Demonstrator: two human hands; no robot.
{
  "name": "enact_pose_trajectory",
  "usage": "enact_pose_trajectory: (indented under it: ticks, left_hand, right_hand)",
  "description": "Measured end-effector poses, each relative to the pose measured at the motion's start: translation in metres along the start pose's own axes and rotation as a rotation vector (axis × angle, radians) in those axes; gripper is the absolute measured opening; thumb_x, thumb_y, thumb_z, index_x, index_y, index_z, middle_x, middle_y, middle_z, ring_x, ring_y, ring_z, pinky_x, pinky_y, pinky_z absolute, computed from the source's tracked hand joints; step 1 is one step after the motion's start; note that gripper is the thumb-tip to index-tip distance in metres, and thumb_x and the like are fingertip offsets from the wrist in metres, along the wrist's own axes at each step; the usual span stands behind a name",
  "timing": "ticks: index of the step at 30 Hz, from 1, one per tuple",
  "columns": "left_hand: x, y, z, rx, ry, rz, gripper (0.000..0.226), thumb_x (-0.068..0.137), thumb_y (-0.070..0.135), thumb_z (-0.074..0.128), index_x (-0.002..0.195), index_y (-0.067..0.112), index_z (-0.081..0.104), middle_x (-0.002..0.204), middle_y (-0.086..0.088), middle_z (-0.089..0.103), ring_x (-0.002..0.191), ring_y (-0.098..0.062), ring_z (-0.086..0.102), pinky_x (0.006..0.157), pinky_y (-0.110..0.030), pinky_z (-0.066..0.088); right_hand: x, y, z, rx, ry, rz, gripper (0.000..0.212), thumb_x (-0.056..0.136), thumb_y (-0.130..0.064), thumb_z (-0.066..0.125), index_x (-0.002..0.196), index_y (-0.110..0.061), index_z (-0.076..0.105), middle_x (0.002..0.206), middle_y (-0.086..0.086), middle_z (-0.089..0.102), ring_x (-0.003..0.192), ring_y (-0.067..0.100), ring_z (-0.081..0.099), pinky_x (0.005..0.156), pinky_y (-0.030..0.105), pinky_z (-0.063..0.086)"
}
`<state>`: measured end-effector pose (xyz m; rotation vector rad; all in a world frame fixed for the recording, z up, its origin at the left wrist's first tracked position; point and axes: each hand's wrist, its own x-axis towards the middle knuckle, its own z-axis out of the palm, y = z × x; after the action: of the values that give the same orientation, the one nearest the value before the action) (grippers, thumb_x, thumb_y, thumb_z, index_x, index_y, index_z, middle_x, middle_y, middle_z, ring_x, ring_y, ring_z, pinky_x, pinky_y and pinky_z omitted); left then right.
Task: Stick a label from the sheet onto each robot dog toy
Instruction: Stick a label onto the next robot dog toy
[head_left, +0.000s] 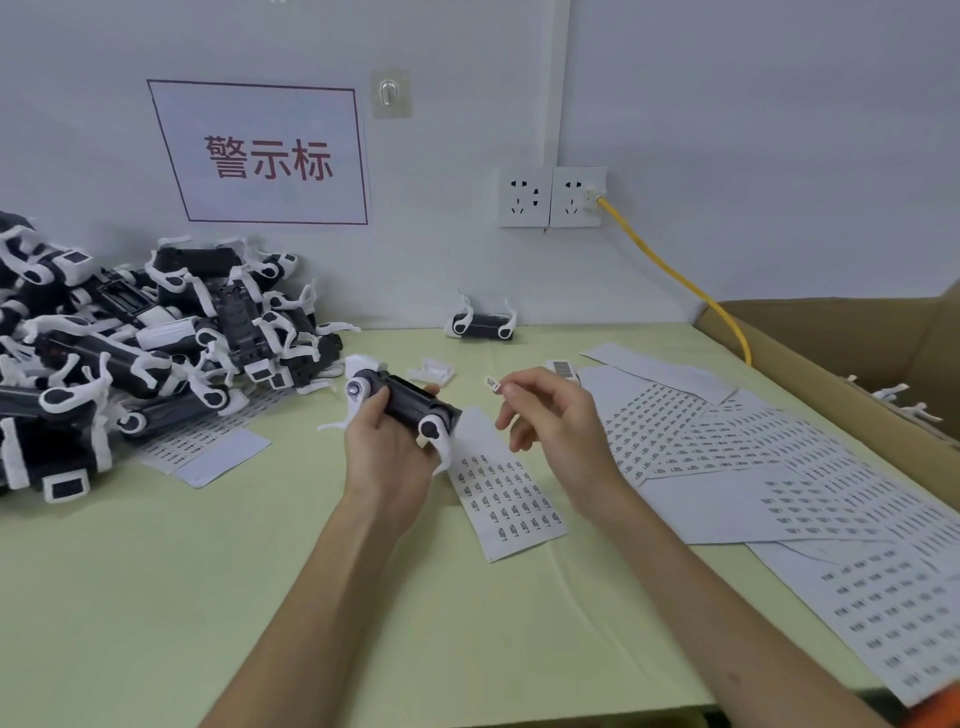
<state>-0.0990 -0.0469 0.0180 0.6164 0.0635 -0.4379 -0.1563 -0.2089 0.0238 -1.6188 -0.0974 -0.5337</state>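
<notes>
Above the pale green tabletop (156, 597), left hand (387, 441) grips a black-and-white robot dog toy (402, 402), fingers curled round its body, toy tilted and lifted off the surface. Right hand (550, 415) pinches a small peeled label (491, 384) between thumb and forefinger, just right of the toy, not touching it. Label sheet (506, 499) lies flat below and between the hands, partly used. More label sheets (779, 467) fan out to the right. Heap of robot dog toys (130, 348) at far left; one lone toy (483, 325) by the wall. Cardboard box (857, 364) at right edge
</notes>
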Motion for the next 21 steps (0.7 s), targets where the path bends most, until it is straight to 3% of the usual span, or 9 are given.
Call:
enact_pose_trajectory:
  ticks: [3, 5, 7, 9, 12, 16, 21]
  left_hand:
    - [0.003, -0.002, -0.001, 0.139, 0.017, 0.082, 0.031, 0.109, 0.033, 0.044, 0.118, 0.011, 0.064, 0.104, -0.006, 0.064, 0.095, -0.02, 0.062, 0.066, -0.026, 0.049]
    - [0.002, -0.003, 0.0, 0.216, -0.008, 0.118, 0.03, 0.107, 0.033, 0.049, 0.123, 0.014, 0.065, 0.097, -0.003, 0.067, 0.086, -0.016, 0.064, 0.076, -0.027, 0.046]
    - [0.002, -0.004, -0.001, 0.169, -0.05, 0.142, 0.026, 0.099, 0.029, 0.06, 0.119, 0.014, 0.065, 0.097, -0.002, 0.07, 0.088, -0.014, 0.068, 0.082, -0.027, 0.052]
    - [0.004, -0.006, -0.005, 0.066, -0.068, 0.159, 0.026, 0.088, 0.022, 0.07, 0.112, 0.013, 0.065, 0.106, -0.005, 0.074, 0.1, -0.017, 0.075, 0.09, -0.03, 0.058]
    - [0.007, -0.009, -0.008, -0.03, -0.027, 0.161, 0.035, 0.083, 0.02, 0.076, 0.116, 0.012, 0.066, 0.123, -0.008, 0.073, 0.123, -0.025, 0.067, 0.111, -0.039, 0.049]
    - [0.01, -0.013, -0.011, 0.005, 0.021, 0.192, 0.018, 0.088, 0.021, 0.076, 0.104, 0.015, 0.071, 0.1, -0.001, 0.078, 0.122, -0.022, 0.066, 0.097, -0.037, 0.056]
    - [0.011, -0.016, -0.011, 0.046, 0.018, 0.195, 0.037, 0.077, 0.026, 0.081, 0.111, 0.018, 0.069, 0.105, 0.002, 0.073, 0.136, -0.024, 0.057, 0.113, -0.053, 0.047]
  right_hand:
    - [-0.002, 0.0, 0.002, -0.018, -0.093, 0.007, 0.011, 0.1, -0.011, 0.061, 0.094, -0.013, 0.07, 0.07, 0.005, 0.067, 0.054, 0.019, 0.055, 0.055, 0.024, 0.046]
    - [-0.002, 0.0, 0.002, -0.02, -0.133, 0.005, 0.011, 0.1, -0.01, 0.061, 0.095, -0.013, 0.07, 0.07, 0.007, 0.067, 0.054, 0.02, 0.055, 0.056, 0.025, 0.046]
    - [-0.003, 0.001, 0.003, -0.035, -0.149, -0.001, 0.009, 0.098, -0.009, 0.064, 0.095, -0.011, 0.071, 0.069, 0.007, 0.067, 0.054, 0.021, 0.054, 0.056, 0.024, 0.045]
    - [-0.003, 0.003, 0.004, -0.075, -0.147, -0.009, 0.007, 0.096, -0.009, 0.067, 0.094, -0.013, 0.073, 0.067, 0.003, 0.066, 0.053, 0.02, 0.054, 0.056, 0.024, 0.046]
    - [-0.004, 0.005, 0.006, -0.125, -0.126, -0.027, 0.009, 0.094, -0.012, 0.071, 0.091, -0.02, 0.073, 0.066, -0.002, 0.066, 0.052, 0.016, 0.054, 0.057, 0.025, 0.047]
    - [-0.007, 0.009, 0.012, -0.2, -0.111, -0.064, 0.008, 0.093, -0.017, 0.072, 0.095, -0.025, 0.072, 0.066, -0.006, 0.067, 0.053, 0.015, 0.053, 0.058, 0.025, 0.044]
    - [-0.012, 0.011, 0.023, -0.224, -0.223, -0.054, 0.013, 0.096, -0.012, 0.066, 0.105, -0.02, 0.07, 0.071, 0.0, 0.068, 0.053, 0.014, 0.051, 0.059, 0.024, 0.044]
